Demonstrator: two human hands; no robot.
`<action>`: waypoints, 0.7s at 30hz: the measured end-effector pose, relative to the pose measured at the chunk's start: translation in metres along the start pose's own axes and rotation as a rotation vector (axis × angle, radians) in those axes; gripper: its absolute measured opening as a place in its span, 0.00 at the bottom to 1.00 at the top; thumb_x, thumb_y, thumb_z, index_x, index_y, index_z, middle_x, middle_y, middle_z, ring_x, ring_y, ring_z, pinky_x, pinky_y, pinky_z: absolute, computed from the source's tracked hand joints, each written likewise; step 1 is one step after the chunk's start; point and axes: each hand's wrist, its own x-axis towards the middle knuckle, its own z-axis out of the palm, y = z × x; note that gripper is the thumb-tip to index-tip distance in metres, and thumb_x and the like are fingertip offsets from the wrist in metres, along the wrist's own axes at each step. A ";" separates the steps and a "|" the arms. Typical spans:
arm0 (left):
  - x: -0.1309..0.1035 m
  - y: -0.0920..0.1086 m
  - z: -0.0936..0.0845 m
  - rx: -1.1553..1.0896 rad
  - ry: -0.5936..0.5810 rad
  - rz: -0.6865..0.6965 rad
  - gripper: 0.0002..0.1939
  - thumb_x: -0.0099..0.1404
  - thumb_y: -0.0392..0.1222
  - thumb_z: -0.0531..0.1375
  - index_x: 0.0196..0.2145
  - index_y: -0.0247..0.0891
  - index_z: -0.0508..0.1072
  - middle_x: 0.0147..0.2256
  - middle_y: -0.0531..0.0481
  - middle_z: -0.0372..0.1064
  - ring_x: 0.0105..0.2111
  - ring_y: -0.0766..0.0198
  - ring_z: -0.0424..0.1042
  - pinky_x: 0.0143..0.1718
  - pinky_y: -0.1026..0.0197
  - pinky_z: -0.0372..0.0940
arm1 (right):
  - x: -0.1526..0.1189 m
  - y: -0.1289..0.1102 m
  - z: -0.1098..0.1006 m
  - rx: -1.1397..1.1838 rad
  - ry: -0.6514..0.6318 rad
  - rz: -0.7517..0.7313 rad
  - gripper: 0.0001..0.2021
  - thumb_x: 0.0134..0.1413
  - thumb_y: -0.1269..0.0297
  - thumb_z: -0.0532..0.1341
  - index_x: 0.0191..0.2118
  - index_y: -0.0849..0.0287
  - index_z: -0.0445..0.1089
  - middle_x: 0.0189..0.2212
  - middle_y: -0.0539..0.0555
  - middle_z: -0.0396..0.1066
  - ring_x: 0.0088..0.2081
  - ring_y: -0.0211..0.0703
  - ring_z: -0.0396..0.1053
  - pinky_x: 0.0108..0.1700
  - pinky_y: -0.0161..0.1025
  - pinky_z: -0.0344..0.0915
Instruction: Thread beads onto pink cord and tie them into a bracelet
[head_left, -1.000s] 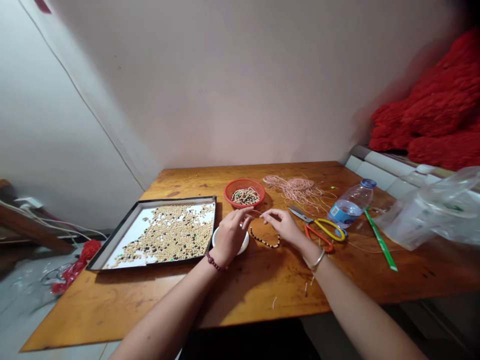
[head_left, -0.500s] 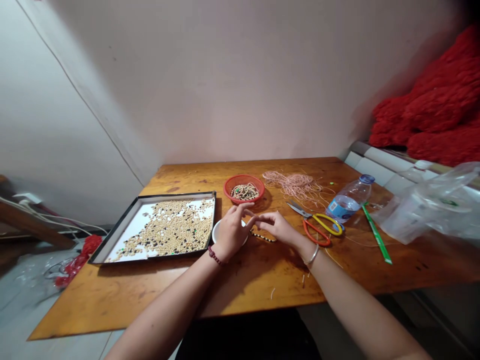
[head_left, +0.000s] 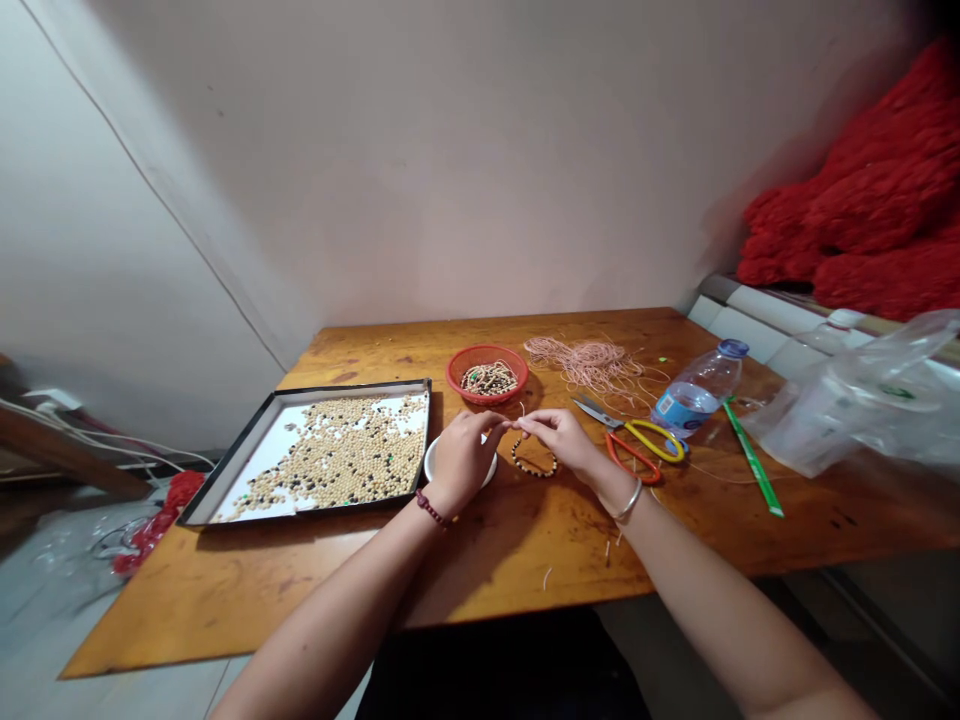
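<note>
Fingertips of my left hand (head_left: 466,448) and my right hand (head_left: 561,436) nearly meet, each pinching the pink cord of a beaded bracelet (head_left: 545,472). The bracelet, of pale and dark beads, hangs in a loop below the fingers, close to the table. A short cord end sticks up between the hands. Partly hidden under my left hand is a white bowl (head_left: 489,474). Behind the hands stands a red basket (head_left: 451,381) with beaded strings in it.
At the left, a black-rimmed tray (head_left: 262,440) holds many loose beads. Pink cord (head_left: 589,366) lies tangled at the back. To the right are scissors (head_left: 634,445), a water bottle (head_left: 694,392), a green strip (head_left: 754,460) and a plastic bag (head_left: 817,420). Cord scraps lie near the front edge.
My fingers, more spread before, have closed into pinches on the cord. The beaded strand, seen as a short line earlier, now shows as a round loop.
</note>
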 end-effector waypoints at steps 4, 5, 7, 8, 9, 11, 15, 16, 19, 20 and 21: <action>0.002 0.005 -0.002 0.070 0.089 0.011 0.10 0.68 0.43 0.54 0.33 0.39 0.72 0.32 0.50 0.73 0.33 0.62 0.67 0.36 0.60 0.61 | 0.000 0.001 0.000 -0.025 0.077 0.023 0.13 0.47 0.55 0.62 0.27 0.62 0.76 0.27 0.56 0.76 0.29 0.41 0.69 0.33 0.37 0.63; 0.002 0.006 -0.003 0.079 0.111 0.027 0.09 0.68 0.42 0.54 0.33 0.39 0.71 0.32 0.49 0.72 0.33 0.61 0.67 0.37 0.59 0.61 | 0.000 0.001 -0.001 -0.029 0.089 0.043 0.14 0.47 0.54 0.62 0.29 0.62 0.76 0.27 0.56 0.76 0.25 0.38 0.66 0.30 0.35 0.61; 0.001 0.009 -0.005 0.077 0.126 0.078 0.08 0.67 0.41 0.54 0.32 0.38 0.70 0.32 0.49 0.71 0.34 0.61 0.66 0.39 0.59 0.61 | 0.000 0.000 -0.002 -0.019 0.095 0.084 0.17 0.47 0.53 0.62 0.32 0.63 0.77 0.26 0.56 0.75 0.20 0.34 0.59 0.23 0.33 0.56; 0.000 0.011 -0.005 0.067 0.121 0.104 0.07 0.67 0.41 0.54 0.32 0.38 0.69 0.32 0.49 0.70 0.34 0.61 0.66 0.39 0.59 0.61 | 0.000 -0.001 -0.003 -0.003 0.091 0.097 0.17 0.47 0.52 0.62 0.33 0.64 0.76 0.26 0.56 0.75 0.18 0.32 0.56 0.21 0.33 0.53; -0.002 0.012 -0.006 0.054 0.118 0.122 0.06 0.66 0.40 0.54 0.32 0.38 0.69 0.32 0.49 0.70 0.35 0.61 0.66 0.39 0.59 0.62 | 0.000 -0.001 -0.004 0.017 0.084 0.102 0.17 0.47 0.52 0.62 0.33 0.64 0.76 0.27 0.56 0.75 0.18 0.31 0.54 0.21 0.32 0.52; -0.004 0.014 -0.007 0.016 0.129 0.113 0.05 0.66 0.40 0.54 0.32 0.38 0.68 0.32 0.49 0.69 0.35 0.61 0.66 0.39 0.59 0.62 | 0.000 -0.002 -0.005 0.051 0.068 0.097 0.17 0.46 0.52 0.63 0.33 0.64 0.76 0.27 0.56 0.75 0.19 0.30 0.55 0.21 0.32 0.52; -0.005 0.015 -0.007 -0.220 0.179 -0.051 0.07 0.68 0.41 0.51 0.36 0.38 0.67 0.34 0.48 0.69 0.35 0.64 0.69 0.36 0.62 0.65 | -0.001 -0.003 -0.009 0.060 0.005 0.107 0.19 0.46 0.51 0.63 0.35 0.64 0.76 0.27 0.56 0.74 0.20 0.31 0.56 0.22 0.32 0.53; -0.004 0.015 -0.006 -0.306 0.173 -0.098 0.08 0.69 0.42 0.50 0.37 0.38 0.67 0.36 0.48 0.70 0.36 0.64 0.69 0.35 0.63 0.66 | -0.001 -0.004 -0.009 0.057 -0.013 0.114 0.19 0.46 0.51 0.63 0.36 0.64 0.76 0.27 0.56 0.74 0.20 0.31 0.56 0.22 0.32 0.53; -0.001 0.016 -0.005 -0.570 0.121 -0.202 0.10 0.70 0.46 0.49 0.38 0.39 0.64 0.38 0.47 0.71 0.37 0.65 0.71 0.33 0.64 0.68 | -0.001 -0.004 -0.011 0.052 -0.051 0.138 0.19 0.45 0.51 0.64 0.36 0.64 0.76 0.27 0.55 0.74 0.20 0.30 0.57 0.22 0.32 0.53; 0.000 0.018 -0.005 -0.647 0.097 -0.219 0.10 0.70 0.47 0.48 0.37 0.39 0.63 0.39 0.46 0.72 0.37 0.65 0.72 0.32 0.64 0.68 | -0.001 -0.004 -0.011 0.056 -0.057 0.145 0.19 0.45 0.51 0.64 0.36 0.64 0.76 0.27 0.55 0.74 0.20 0.30 0.57 0.22 0.32 0.52; 0.000 0.019 -0.005 -0.710 0.074 -0.227 0.10 0.70 0.47 0.48 0.36 0.39 0.61 0.39 0.46 0.72 0.37 0.65 0.72 0.31 0.64 0.68 | -0.001 -0.003 -0.011 0.064 -0.060 0.151 0.20 0.45 0.51 0.64 0.37 0.64 0.76 0.27 0.55 0.74 0.20 0.30 0.56 0.22 0.32 0.52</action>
